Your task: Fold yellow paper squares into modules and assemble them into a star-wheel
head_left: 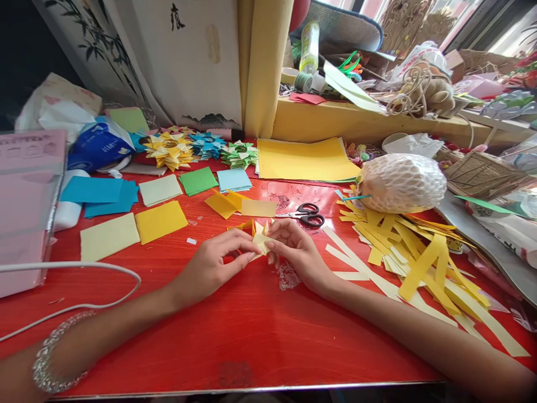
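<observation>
Between my two hands is a folded paper piece (260,242), pale yellow with deeper yellow folds behind it. My left hand (224,257) pinches its left side between thumb and fingers. On the other side, my right hand (296,252) grips it with bent fingers; some fingertips are hidden behind the paper. Just beyond lie scissors (308,214) with black handles. Folded yellow slips (222,205) and a pale yellow slip (258,208) rest near the scissors. Finished folded-paper rings stand farther back: a yellow one (170,148), a blue one (207,145) and a green one (240,154).
Paper stacks in blue (94,190), green (198,181) and yellow (161,222) lie left on the red table (251,347). Yellow strips (423,274) spread at right beside a net-wrapped bundle (403,182). A white cable (126,270) loops at left. Yellow sheets (304,159) lie behind.
</observation>
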Tool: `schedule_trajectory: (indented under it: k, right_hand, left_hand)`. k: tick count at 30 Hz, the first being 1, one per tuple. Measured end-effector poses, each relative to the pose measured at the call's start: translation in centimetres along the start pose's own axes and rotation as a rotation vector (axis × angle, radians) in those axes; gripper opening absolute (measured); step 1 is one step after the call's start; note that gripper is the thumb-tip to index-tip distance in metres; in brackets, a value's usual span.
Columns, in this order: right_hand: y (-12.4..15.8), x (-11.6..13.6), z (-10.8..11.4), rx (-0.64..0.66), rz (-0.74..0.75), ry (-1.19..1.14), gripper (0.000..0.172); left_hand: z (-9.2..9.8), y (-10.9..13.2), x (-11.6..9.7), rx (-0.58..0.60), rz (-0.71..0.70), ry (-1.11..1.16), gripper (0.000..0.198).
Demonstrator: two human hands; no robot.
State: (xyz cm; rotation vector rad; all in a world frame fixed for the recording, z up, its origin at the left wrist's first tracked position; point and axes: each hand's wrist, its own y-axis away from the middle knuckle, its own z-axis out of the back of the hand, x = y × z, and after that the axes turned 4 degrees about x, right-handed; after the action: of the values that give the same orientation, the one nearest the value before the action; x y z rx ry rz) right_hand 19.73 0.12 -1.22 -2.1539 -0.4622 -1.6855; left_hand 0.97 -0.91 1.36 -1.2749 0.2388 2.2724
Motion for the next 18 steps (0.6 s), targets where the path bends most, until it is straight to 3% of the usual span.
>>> schedule_trajectory:
  k: [4,9,15,18]
  right_hand:
    - [0.04,0.14,-0.13,0.027,0.01,0.024,0.017]
    - [-0.05,0.01,-0.25,0.046,-0.014,0.034,0.022]
    - [0.01,-0.19,-0.29,0.004,-0.013,0.084,0.021]
    - [-0.08,-0.26,-0.24,-0.035,-0.008,0.066,0.031]
  left_hand:
    - [-0.29,-0.08,0.0,-0.02,0.133,0.178,0.019]
    - [-0.74,-0.14,0.43,-0.072,0.147,0.324,0.025]
    - [-0.78,-0.29,0.62,0.085,0.224,0.417,0.031]
    - [-0.54,-0.47,0.5,0.108,0.253,0.426,0.031]
